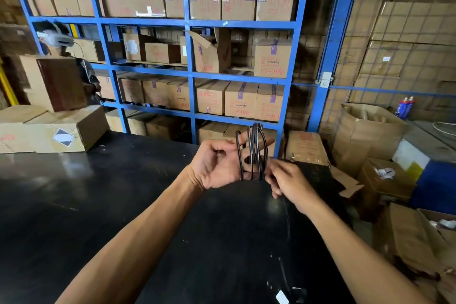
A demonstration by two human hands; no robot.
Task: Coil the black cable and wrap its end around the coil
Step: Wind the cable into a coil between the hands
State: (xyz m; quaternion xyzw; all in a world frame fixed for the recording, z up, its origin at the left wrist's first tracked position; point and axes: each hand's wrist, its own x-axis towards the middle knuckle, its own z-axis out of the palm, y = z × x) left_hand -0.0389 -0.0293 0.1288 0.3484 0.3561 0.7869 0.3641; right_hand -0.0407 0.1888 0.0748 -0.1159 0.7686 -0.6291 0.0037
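Several loops of the black cable [254, 153] are wound around the outstretched fingers of my left hand [217, 163], which is held palm-up above the black table [98, 205]. My right hand [288, 185] sits just right of the coil's lower edge, its fingers pinched on the cable. From that hand the loose run of cable [287, 219] trails down across the table towards the near edge, where its end is hard to make out against the dark surface.
Flat cardboard boxes [49, 131] lie at the table's far left. Blue shelving [192, 69] full of cartons stands behind. Open boxes and torn cardboard [385, 180] crowd the floor to the right. A person [74, 61] stands at the far left behind a carton.
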